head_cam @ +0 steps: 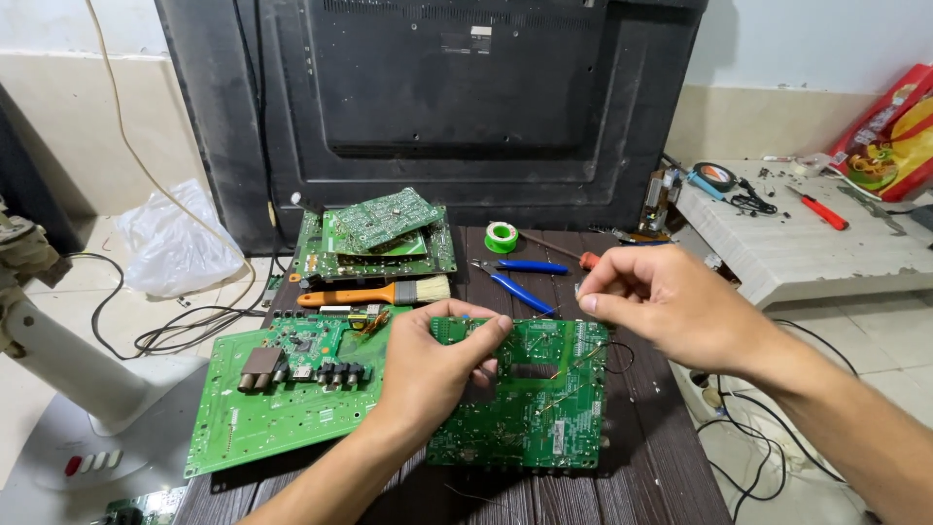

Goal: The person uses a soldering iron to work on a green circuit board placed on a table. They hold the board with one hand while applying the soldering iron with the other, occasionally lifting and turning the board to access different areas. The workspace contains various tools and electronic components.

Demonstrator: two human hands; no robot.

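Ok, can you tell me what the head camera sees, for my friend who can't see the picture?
A person's left hand holds a green circuit board on a dark wooden table, while the right hand pinches something tiny above it. Nearby lie a bigger green board, a paintbrush, blue-handled cutters and a stack of boards.

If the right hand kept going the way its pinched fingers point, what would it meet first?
The right hand points left; first in line looks like the blue-handled cutters, then the orange-handled brush. Depth is unclear, so it might pass above them.
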